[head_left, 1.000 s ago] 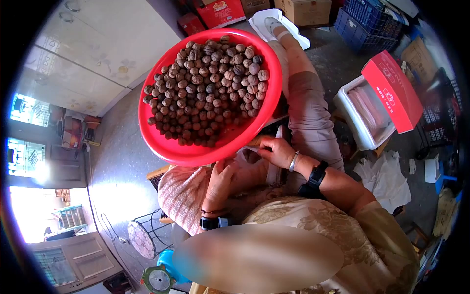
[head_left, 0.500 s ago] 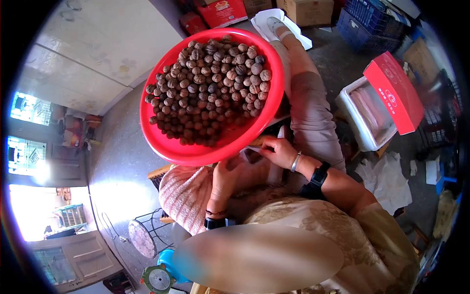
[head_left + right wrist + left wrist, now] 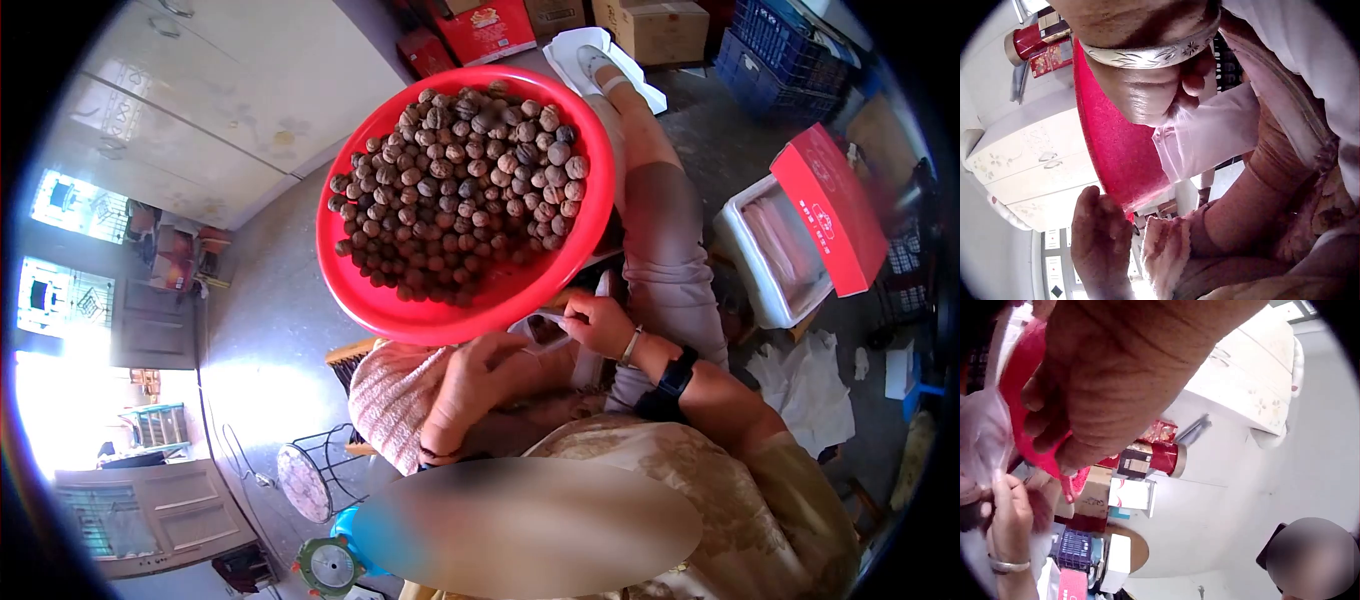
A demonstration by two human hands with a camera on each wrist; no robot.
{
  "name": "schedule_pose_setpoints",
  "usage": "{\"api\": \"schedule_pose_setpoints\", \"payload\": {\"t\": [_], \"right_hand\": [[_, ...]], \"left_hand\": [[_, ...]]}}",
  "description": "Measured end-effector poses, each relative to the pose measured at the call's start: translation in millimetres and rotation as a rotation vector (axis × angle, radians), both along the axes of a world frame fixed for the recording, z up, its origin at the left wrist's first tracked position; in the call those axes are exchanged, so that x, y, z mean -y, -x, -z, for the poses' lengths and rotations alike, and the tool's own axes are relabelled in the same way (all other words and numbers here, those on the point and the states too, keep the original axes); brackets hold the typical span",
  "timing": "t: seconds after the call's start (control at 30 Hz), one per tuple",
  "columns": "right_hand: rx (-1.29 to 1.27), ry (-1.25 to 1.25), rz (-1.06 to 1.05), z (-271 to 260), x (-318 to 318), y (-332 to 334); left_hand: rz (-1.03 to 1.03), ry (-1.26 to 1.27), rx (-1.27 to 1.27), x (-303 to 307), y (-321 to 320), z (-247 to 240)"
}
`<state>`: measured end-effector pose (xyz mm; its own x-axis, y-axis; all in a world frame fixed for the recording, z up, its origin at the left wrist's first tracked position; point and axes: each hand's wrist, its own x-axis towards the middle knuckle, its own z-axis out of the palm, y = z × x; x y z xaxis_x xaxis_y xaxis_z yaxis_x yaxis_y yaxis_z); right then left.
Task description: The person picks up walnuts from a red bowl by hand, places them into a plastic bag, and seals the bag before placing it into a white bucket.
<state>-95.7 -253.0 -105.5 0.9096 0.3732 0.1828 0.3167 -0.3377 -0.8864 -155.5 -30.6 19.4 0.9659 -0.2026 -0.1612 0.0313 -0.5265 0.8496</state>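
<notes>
A clear plastic bag [image 3: 1210, 140] hangs between the person's legs, below the near rim of a red basin [image 3: 400, 325] heaped with walnuts [image 3: 455, 190]. My right hand [image 3: 600, 325] pinches the bag's upper edge between thumb and fingers, as the right wrist view also shows. My left hand [image 3: 480, 375] is beside the basin's near rim, over the towel-covered thigh. In the left wrist view its fingers [image 3: 1044, 422] are loosely bent with nothing seen in them, and the bag lies beyond them. From the right wrist camera, the left hand [image 3: 1100, 244] appears apart from the bag.
A pink towel [image 3: 400, 390] covers one thigh. To the right stands a white foam box [image 3: 740, 215] with a red lid leaning on it, with crumpled white plastic [image 3: 805, 385] nearby. Blue crates [image 3: 780, 70] are stacked behind. A round stool [image 3: 303, 483] stands at left.
The head view has swung, so the scene sits further right and slightly lower. My left hand has turned, its fingers now pointing more toward the right hand. The right hand keeps its pinch.
</notes>
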Motion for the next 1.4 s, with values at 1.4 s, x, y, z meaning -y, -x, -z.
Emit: {"api": "schedule_pose_setpoints", "payload": {"t": [1.4], "right_hand": [[-0.048, 0.049, 0.015, -5, 1, 0]], "left_hand": [[-0.200, 0.256, -0.172, -108, -122, 4]]}}
